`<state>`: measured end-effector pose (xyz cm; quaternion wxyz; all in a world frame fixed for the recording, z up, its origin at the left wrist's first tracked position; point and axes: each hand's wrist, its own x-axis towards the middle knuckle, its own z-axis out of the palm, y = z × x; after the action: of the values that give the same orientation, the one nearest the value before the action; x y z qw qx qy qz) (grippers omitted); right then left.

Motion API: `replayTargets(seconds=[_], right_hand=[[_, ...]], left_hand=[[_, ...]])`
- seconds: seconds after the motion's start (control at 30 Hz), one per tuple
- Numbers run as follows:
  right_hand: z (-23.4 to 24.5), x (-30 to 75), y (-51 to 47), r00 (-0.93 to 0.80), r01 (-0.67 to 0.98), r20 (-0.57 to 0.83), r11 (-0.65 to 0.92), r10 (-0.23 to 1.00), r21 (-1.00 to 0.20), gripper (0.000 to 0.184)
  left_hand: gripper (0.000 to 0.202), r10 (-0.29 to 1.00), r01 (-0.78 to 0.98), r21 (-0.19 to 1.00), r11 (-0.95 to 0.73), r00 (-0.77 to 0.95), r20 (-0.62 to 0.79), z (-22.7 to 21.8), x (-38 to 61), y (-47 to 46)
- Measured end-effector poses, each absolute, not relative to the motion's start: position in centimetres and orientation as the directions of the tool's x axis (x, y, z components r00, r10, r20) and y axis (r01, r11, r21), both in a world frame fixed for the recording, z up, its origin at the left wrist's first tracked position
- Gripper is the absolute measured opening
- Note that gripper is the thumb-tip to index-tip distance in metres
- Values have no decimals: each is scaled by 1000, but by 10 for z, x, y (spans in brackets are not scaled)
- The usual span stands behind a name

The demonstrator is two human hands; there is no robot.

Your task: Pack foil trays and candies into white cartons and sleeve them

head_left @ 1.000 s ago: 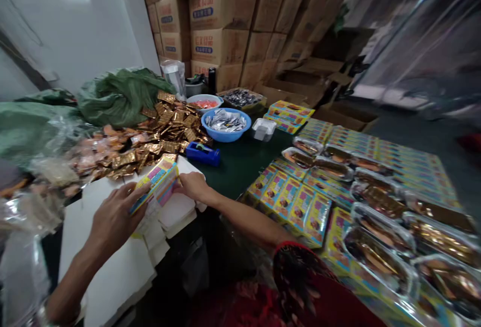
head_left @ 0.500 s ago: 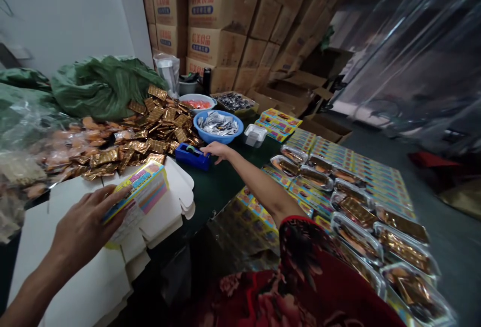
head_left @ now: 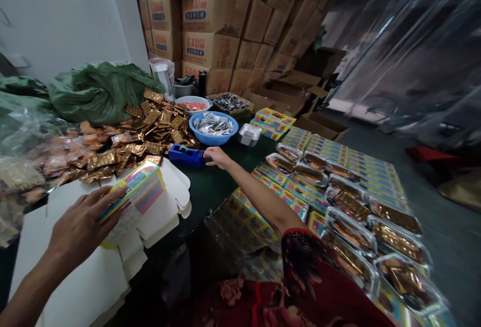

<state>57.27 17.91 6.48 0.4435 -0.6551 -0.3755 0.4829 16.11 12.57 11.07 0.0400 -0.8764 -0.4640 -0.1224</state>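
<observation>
My left hand [head_left: 84,227] grips a colourful printed carton [head_left: 131,202], which has yellow, pink and blue panels and stands tilted above flat white cardboard box blanks [head_left: 160,202]. My right arm stretches across the dark green table top [head_left: 218,197]. My right hand [head_left: 217,156] has its fingertips against the end of a blue tape dispenser [head_left: 186,155], with the fingers extended. A red patterned sleeve [head_left: 308,272] covers the lower right of the view.
Gold and orange packets [head_left: 128,151] lie heaped beside green sacks [head_left: 101,94]. Behind stand a blue basin of foil sachets [head_left: 213,127] and a small white tray [head_left: 249,134]. Clear-lidded trays of gold-wrapped food [head_left: 347,192] and yellow boxes fill the right. Stacked cartons [head_left: 214,26] rise behind.
My right hand has moved from the white box blanks out to the tape dispenser. My left hand still has the carton, and the view has turned slightly.
</observation>
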Motion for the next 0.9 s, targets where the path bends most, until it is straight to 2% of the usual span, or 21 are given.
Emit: replayTargets(seconds=[0.17, 0.37, 0.43, 0.53, 0.6, 0.67, 0.73, 0.8, 0.9], right_hand=[[57, 582, 181, 197, 139, -440, -469, 876, -872, 19], [58, 581, 186, 279, 174, -522, -577, 806, -798, 21], [61, 580, 173, 289, 179, -496, -555, 819, -812, 23], [67, 565, 141, 249, 159, -403, -448, 881, -880, 27], [70, 538, 112, 181, 92, -319, -339, 930, -936, 23], [76, 496, 76, 85, -110, -185, -176, 979, -978, 21], [82, 444, 41, -16, -304, -69, -71, 997, -950, 25], [85, 393, 16, -101, -408, -23, -63, 995, -911, 29], [79, 347, 8, -156, -502, -58, -130, 986, -855, 37]], left_hand=[[58, 843, 853, 72, -517, 492, 218, 112, 160, 125], [60, 851, 843, 154, -515, 482, 207, 111, 160, 129], [65, 849, 814, 245, -527, 489, 202, 115, 154, 129], [82, 867, 770, 408, -491, 478, 141, 121, 141, 118], [78, 891, 776, 449, -444, 437, 125, 122, 138, 105], [66, 908, 803, 424, -419, 380, 178, 119, 145, 90], [60, 911, 847, 348, -402, 332, 244, 114, 160, 72], [60, 907, 888, 249, -387, 318, 277, 109, 177, 53], [58, 882, 900, 138, -413, 357, 306, 104, 196, 31]])
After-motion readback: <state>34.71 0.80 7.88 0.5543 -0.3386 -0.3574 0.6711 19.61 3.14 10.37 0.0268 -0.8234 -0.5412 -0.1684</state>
